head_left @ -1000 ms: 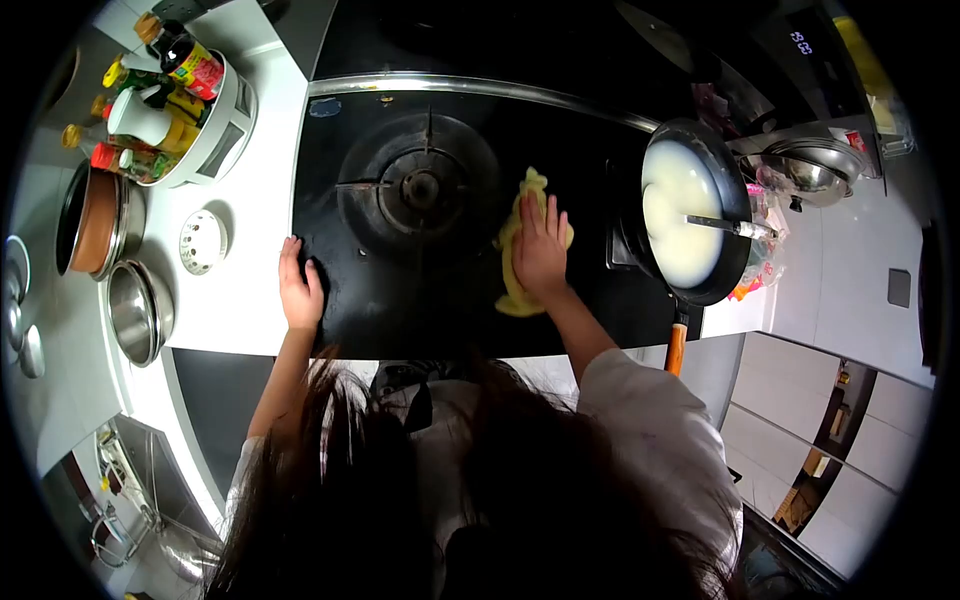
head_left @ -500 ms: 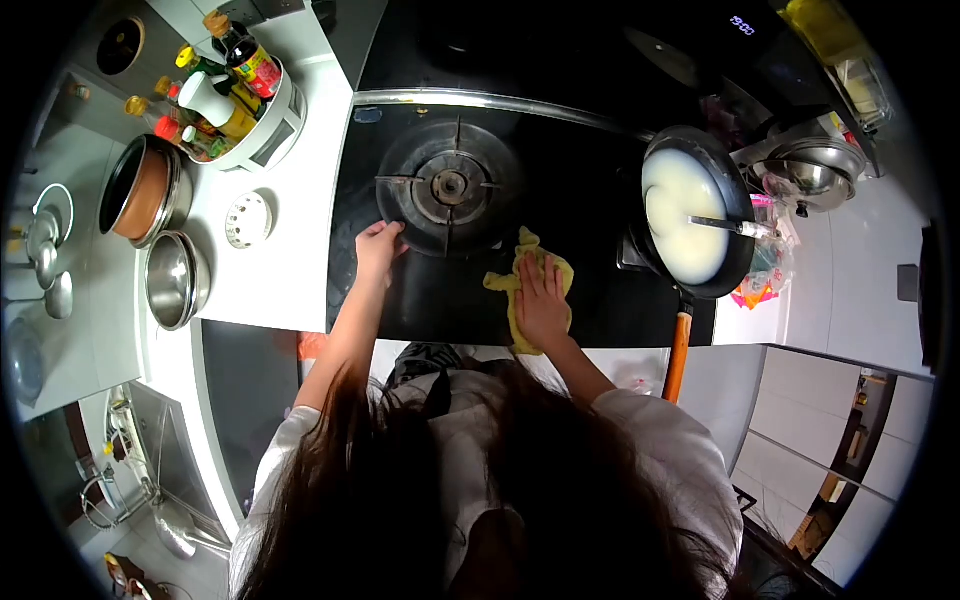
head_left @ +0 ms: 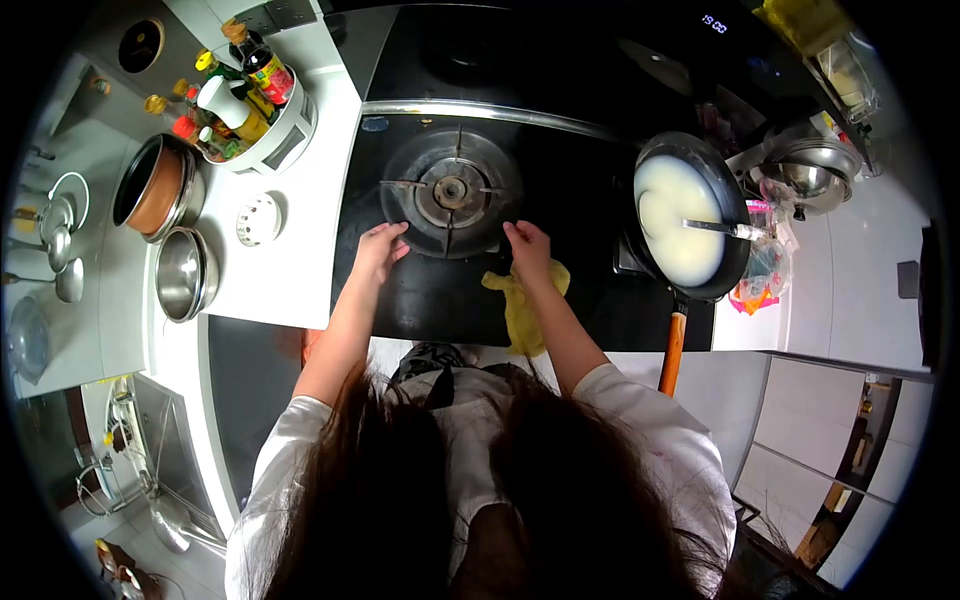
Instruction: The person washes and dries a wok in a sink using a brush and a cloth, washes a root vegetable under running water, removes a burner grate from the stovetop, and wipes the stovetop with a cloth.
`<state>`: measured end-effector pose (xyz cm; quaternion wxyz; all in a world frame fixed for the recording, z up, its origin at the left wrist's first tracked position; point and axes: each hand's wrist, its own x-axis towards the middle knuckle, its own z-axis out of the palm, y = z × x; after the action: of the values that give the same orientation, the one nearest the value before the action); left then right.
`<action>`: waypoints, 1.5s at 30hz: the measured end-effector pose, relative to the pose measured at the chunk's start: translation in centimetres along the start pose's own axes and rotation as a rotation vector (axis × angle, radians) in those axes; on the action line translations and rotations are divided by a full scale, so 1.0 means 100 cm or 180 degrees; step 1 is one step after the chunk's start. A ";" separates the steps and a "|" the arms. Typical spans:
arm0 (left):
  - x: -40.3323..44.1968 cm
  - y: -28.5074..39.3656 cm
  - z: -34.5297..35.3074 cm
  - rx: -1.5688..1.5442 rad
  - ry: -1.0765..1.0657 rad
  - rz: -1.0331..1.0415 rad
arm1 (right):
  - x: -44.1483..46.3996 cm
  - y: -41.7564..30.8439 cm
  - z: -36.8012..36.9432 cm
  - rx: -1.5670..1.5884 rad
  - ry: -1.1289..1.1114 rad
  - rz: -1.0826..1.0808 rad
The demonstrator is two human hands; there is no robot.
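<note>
My left hand (head_left: 382,250) is at the lower left edge of the round burner ring (head_left: 451,192), thumb and fingers drawn together at its rim. On the lower right side of the ring, my right hand (head_left: 527,248) has its fingers pinched at the rim too. Whether either hand grips the ring is too small to tell. A yellow cloth (head_left: 522,318) lies crumpled on the black stovetop (head_left: 420,310), partly under my right wrist. To the right, a black pan (head_left: 740,215) with a wooden handle holds a milky liquid and a utensil.
Bottles stand in a white rack (head_left: 290,140) on the left counter. Near it are a white perforated round item (head_left: 259,220), stacked steel bowls (head_left: 180,275) and a brown pot (head_left: 153,190). Metal lids (head_left: 800,180) and plastic packaging (head_left: 765,265) lie beyond the pan.
My right hand has left the yellow cloth and moved up to the burner's right side. Earlier, my left hand moved from the stovetop's left edge to the burner. The view has shifted.
</note>
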<state>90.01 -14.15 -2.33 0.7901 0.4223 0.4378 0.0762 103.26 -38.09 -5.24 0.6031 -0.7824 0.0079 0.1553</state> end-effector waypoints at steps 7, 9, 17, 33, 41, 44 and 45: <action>0.006 -0.009 -0.002 -0.0097 0.0029 0.0280 | 0.008 0.002 0.004 0.0315 0.0019 0.0033; 0.006 -0.005 0.001 -0.0249 0.0193 0.0415 | 0.003 -0.008 0.004 0.0646 0.0051 0.0039; -0.059 0.025 -0.008 -0.0803 0.0582 0.0610 | -0.025 -0.079 0.017 0.0327 -0.0154 -0.0832; -0.189 -0.028 -0.184 -0.1166 0.1527 0.1203 | -0.136 -0.030 0.157 0.0058 -0.2231 -0.0958; -0.156 -0.047 -0.241 -0.1591 0.1398 0.1144 | -0.124 -0.023 0.216 -0.0199 -0.2316 -0.0987; -0.150 -0.029 -0.238 -0.1578 0.1666 0.1218 | -0.115 -0.030 0.231 -0.0296 -0.2415 -0.0991; -0.141 -0.037 -0.247 -0.1592 0.1593 0.1258 | -0.113 -0.032 0.239 -0.0284 -0.2386 -0.1110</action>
<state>61.89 -8.52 -2.65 0.7076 0.2615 0.4950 0.4312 87.57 -16.55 -4.75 0.5469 -0.6867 -0.3515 0.3251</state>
